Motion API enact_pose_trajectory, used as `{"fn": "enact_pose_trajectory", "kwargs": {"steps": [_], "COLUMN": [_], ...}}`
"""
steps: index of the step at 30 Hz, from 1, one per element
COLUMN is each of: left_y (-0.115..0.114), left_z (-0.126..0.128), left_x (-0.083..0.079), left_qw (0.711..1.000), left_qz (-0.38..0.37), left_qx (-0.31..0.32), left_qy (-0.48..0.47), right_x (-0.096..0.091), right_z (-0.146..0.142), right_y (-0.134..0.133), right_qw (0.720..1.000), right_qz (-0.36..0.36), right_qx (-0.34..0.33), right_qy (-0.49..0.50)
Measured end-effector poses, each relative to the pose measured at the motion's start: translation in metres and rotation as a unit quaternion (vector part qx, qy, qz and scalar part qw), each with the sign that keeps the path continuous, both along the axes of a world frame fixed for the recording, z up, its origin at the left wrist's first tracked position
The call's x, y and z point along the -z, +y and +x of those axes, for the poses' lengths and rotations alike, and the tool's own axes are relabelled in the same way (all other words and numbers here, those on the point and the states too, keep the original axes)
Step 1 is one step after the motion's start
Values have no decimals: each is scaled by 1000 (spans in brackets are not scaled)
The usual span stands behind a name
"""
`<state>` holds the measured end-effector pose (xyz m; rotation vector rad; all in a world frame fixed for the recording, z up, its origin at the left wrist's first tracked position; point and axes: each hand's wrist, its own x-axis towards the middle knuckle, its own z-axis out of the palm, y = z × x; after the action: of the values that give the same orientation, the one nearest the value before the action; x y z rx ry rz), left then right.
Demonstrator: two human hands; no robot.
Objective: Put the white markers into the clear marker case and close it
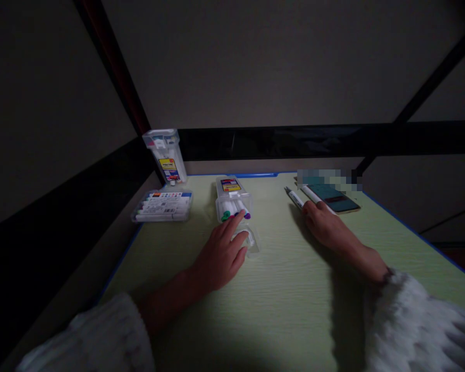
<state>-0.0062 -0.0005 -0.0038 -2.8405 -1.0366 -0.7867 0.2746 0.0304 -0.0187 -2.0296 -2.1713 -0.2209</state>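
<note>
My left hand has its fingers stretched and apart. Its index fingertip reaches the capped ends of the markers in a clear plastic case, which lies on its side. Under the fingers is the case's transparent flipped-open lid. The marker caps facing me show green, pink, blue and purple. On the right, my right hand is closed around a white marker with a dark tip pointing away. A second white marker lies right beside that hand; whether the fingers grip it too is unclear.
A phone lies beyond my right hand. At the back left stands a tall clear case of markers, with a flat marker case before it. A blue strip runs along the far edge of the pale green table.
</note>
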Motion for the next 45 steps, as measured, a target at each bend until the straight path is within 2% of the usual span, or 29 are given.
{"fn": "enact_pose_trajectory", "kwargs": {"steps": [20,37,45], "left_y": [1,1,2], "left_z": [1,2,3], "left_x": [0,-1,0], "left_qw": [1000,1000,1000], "left_qz": [-2,-5,-1], "left_qx": [3,8,14], "left_qy": [-1,-10,-22], "right_x": [1,-20,-24], "right_z": [-7,-39,-49], "right_y": [-1,-17,-22], "right_qw": [992,970,957], "right_qz": [47,77,96], "right_qx": [-81,-119,-128], "right_qy": [80,197,242]}}
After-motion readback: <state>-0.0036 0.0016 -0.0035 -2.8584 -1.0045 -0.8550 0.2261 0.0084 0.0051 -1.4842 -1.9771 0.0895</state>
